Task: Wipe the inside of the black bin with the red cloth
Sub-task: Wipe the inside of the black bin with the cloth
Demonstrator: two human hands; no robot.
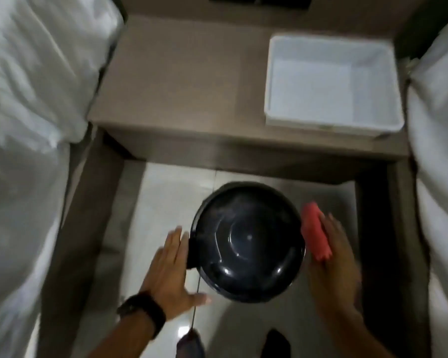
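Note:
A round black bin (248,244) stands on the pale tiled floor, its glossy inside facing up at me. My left hand (170,267) lies flat beside the bin's left rim, fingers spread, a dark watch on the wrist. My right hand (334,257) is just right of the bin and holds a folded red cloth (316,231) against its fingers, outside the rim. The picture is blurred by motion.
A brown nightstand (179,81) stands beyond the bin with a white rectangular tray (269,81) on its right side. White bedding (23,99) flanks the narrow floor gap on the left and white bedding (440,140) on the right. A thin cord (196,301) hangs near my left wrist.

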